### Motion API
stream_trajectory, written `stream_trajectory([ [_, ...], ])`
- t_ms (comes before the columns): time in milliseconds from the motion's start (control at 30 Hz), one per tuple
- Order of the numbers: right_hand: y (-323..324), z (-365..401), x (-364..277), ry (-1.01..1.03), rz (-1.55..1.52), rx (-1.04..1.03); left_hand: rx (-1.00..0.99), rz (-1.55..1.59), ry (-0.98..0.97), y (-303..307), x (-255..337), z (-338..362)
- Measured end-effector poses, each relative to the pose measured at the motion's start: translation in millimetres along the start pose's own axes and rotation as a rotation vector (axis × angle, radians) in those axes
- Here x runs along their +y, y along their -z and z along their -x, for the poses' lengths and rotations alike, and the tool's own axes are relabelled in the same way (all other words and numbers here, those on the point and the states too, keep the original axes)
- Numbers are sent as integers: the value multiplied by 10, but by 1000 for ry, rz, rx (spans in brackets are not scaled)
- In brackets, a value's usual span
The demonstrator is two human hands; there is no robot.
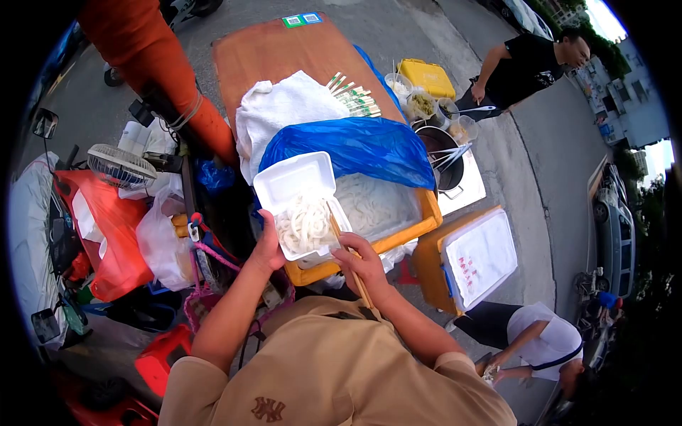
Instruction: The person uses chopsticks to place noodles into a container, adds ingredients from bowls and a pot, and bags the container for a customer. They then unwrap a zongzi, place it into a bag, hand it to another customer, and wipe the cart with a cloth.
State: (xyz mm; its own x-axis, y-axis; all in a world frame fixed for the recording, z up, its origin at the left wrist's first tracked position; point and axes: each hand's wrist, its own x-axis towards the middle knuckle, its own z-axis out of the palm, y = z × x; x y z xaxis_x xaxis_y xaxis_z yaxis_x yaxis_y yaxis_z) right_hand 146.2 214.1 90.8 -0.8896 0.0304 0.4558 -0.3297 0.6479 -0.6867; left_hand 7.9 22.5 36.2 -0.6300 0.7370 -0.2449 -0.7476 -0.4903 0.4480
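My left hand (268, 245) grips the left side of a white foam takeout box (293, 176), its lid folded back. White noodles (304, 226) fill the box's lower half. In my right hand (364, 264) is a pair of wooden chopsticks (361, 287), their upper ends by the noodles; my fingers are also close to the box's right corner. Just behind the box stands a yellow-orange crate (428, 215) with more white noodles (373, 204) inside. Blue plastic sheeting (355, 147) is bunched over the crate's far side.
A white towel (284, 106) and wrapped chopsticks (359, 101) lie on a brown board (284, 53). To the right are a pot (442, 160), condiment tubs (420, 105) and a white-topped box (479, 257). Bags (106, 234) and a fan (121, 165) crowd the left. Two people stand at right.
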Motion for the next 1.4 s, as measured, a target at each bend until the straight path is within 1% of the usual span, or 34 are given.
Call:
stream_trajectory([
  [67,66,-60,-44,29,38,-35,-22,23,17,37,20,3],
  [133,186,-227,-184,58,76,-71,-91,68,30,53,49,2],
  [200,312,-421,-358,28,-30,-76,-94,81,34,29,86,8],
  [300,537,-681,-482,-28,-52,-59,-108,115,62,111,102,6],
  [367,671,-703,-513,-58,-53,-45,-125,138,84,165,116,-5],
  [433,732,-655,-476,-253,-328,49,-150,161,124,174,154,-12],
  [467,740,-616,-472,-390,-504,31,-151,162,122,178,174,-9],
  [500,731,-601,-429,-388,-503,30,-130,180,136,169,200,1],
  [567,677,-582,-273,-681,-644,-90,-111,199,147,177,226,20],
  [633,577,-608,-93,-699,-641,-78,-115,225,166,210,249,12],
  [667,552,-629,-36,-719,-694,-76,-121,224,169,225,261,19],
  [767,629,-689,-64,-721,-762,-55,-136,233,171,235,302,65],
  [833,844,-742,-183,-685,-759,12,-109,191,126,172,362,109],
  [867,972,-732,-157,-683,-787,124,-92,164,122,242,361,28],
  [900,1027,-716,-109,-676,-767,151,-114,192,143,239,402,49],
  [967,1149,-640,103,-673,-809,371,-37,192,86,238,439,100],
  [1033,1065,-500,348,-747,-649,420,-71,168,48,159,436,69],
  [1067,852,-342,577,-744,-554,341,-70,140,32,183,448,85],
  [1100,608,-193,710,-686,-348,204,-70,112,14,198,457,78],
  [1133,368,-135,738,-461,50,97,-86,103,11,148,476,44],
  [1167,113,-110,614,-398,-19,23,-81,91,3,81,514,92],
  [1200,-158,-50,665,-282,6,-90,-69,49,10,-15,536,94],
  [1233,-366,-16,655,-267,42,-170,-58,6,15,-103,551,73],
  [1300,-851,133,860,-230,161,-337,-39,-46,59,-212,557,65],
  [1333,-980,185,951,-238,175,-314,-21,-68,82,-305,562,39],
  [1367,-1081,228,1021,-258,114,-422,3,-90,99,-380,556,33],
  [1400,-1027,169,989,-275,50,-532,-9,-99,104,-417,548,25],
])
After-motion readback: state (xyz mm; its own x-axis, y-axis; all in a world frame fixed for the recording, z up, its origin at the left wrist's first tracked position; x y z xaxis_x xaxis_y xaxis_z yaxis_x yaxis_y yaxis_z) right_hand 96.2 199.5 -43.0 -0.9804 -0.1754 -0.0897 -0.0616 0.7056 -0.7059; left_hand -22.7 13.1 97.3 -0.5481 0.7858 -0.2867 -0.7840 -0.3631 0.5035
